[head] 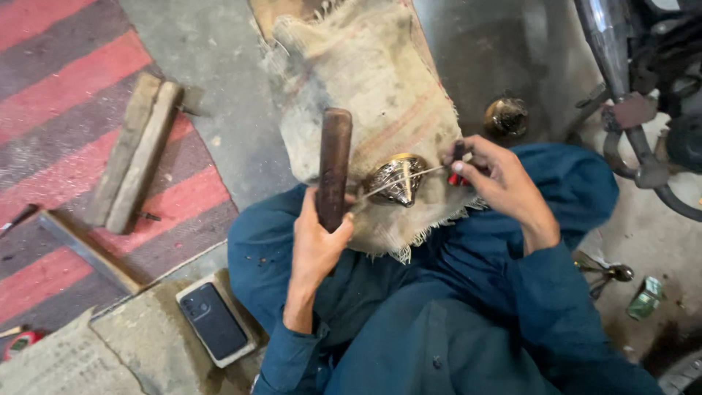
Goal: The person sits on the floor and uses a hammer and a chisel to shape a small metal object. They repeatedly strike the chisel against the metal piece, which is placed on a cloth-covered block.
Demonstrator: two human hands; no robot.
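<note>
Seen from above, a seated person in dark blue clothes works over a burlap sack (365, 80) spread across the lap, seemingly as padding. Farthest left, well away from the fingers, two wooden slats (135, 150) lie on a red-striped mat, and a black smartphone (213, 320) rests on concrete near the left elbow. The left hand (316, 245) has its fingers wrapped shut around a dark wooden handle (334, 167), raised upright like a mallet ready to strike. Just right of those fingers, a shiny domed metal part (397, 178) sits on the sack. The right hand (497, 179) pinches a thin metal rod (409, 178) with a red grip, its tip laid across the dome, apparently to steady it.
</note>
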